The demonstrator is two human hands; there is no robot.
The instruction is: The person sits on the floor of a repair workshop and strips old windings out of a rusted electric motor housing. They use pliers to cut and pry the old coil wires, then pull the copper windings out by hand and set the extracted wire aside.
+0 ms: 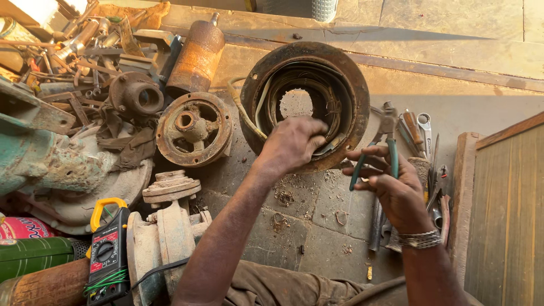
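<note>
Item: large rusted round iron motor housing (304, 105) with copper windings inside, standing on edge on the stone floor (317, 215), upper centre of the frame. Judged heavy, rigid, rough with rust and liable to roll; best steadied by the thick outer rim, never by the windings, which look thin, brittle and easily torn.

Left hand (292, 141): fingers curled into the lower inner edge of the housing, pinching at winding wire or insulation; closed on that material.

Right hand (396, 190): right of the housing, loosely closed round green-handled steel pliers (381, 148), nose pointing up toward the rim, not touching it.

Adjacent, right: row of worn spanners and screwdrivers (419, 133) on the floor beside a wooden panel (504, 209).

Adjacent, left: rusted spoked end cover (194, 129); rusted cylinder (196, 56); heap of scrap metal parts (85, 45), upper left.

Lower left: yellow-and-black clamp meter (107, 249); grey cast pump body (164, 232).

Floor below housing: scattered wire clippings (283, 198).
</note>
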